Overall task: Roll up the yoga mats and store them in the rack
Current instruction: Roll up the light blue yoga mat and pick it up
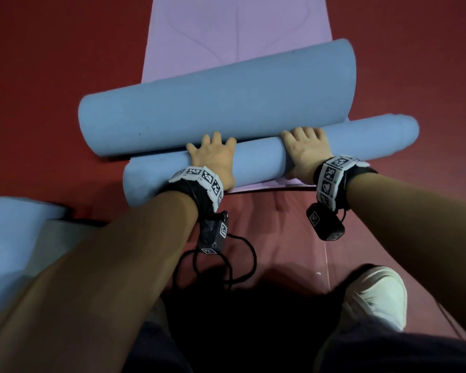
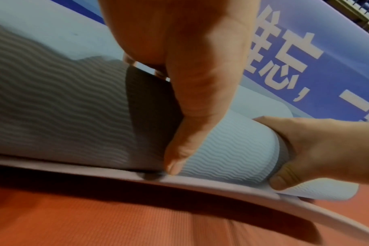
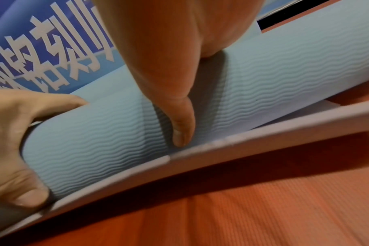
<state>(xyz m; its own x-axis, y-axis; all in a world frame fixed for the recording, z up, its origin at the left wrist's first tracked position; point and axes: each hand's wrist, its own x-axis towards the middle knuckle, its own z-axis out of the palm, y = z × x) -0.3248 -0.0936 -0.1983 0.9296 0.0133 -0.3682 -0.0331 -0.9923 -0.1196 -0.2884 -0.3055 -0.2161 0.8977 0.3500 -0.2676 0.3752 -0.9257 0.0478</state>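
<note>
Red floor [image 1: 51, 63]: 2 hands [image 1: 258, 157], 2 blue rolls [image 1: 215, 103].

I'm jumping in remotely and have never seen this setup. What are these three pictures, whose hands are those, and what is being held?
No machine here: a person wears one camera on the head and one on each wrist. The head view looks down at both arms. The left hand and right hand each grip the rolled part of a blue yoga mat; its far end curls over. Under it lies a flat purple mat on a red floor. The wrist views show the thumbs pressed against the roll's ribbed surface.
</note>
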